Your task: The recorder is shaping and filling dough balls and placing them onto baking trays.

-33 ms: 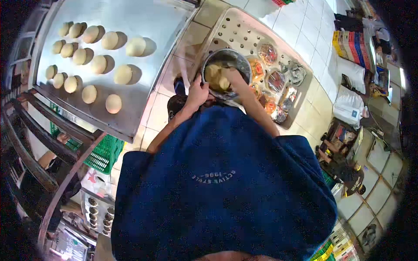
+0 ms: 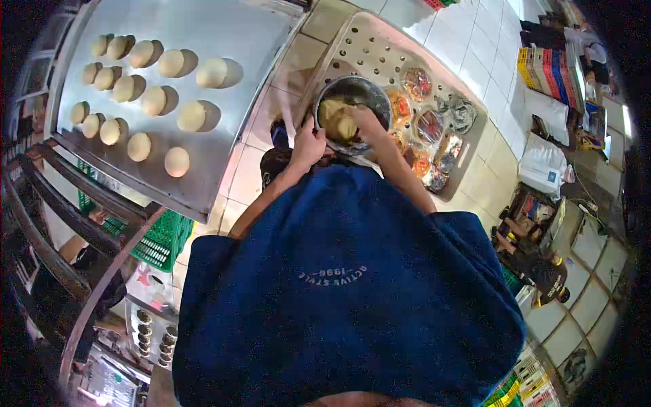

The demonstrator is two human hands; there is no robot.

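Note:
A round metal bowl (image 2: 381, 93) holds a pale yellow, dough-like mass (image 2: 332, 112). My left hand (image 2: 309, 144) grips the near left rim of this bowl, its thumb over the edge. Inside, at the right of the bowl, my right hand (image 2: 367, 125) has its fingers bent around a lump of the mass; the fingertips are partly hidden. To the left, rounded dough balls (image 2: 153, 100) sit in rows on a large metal tray (image 2: 196, 27).
Beside the bowl, a pale perforated crate (image 2: 380, 41) carries several clear packages with colourful contents (image 2: 430, 126). A dark metal rack (image 2: 102, 234) stands at lower left, near a green basket (image 2: 163, 237). Another person (image 2: 542, 275) is at the right.
My right hand has shifted very slightly within the bowl, its fingers at the pale mass. My left hand stays on the rim.

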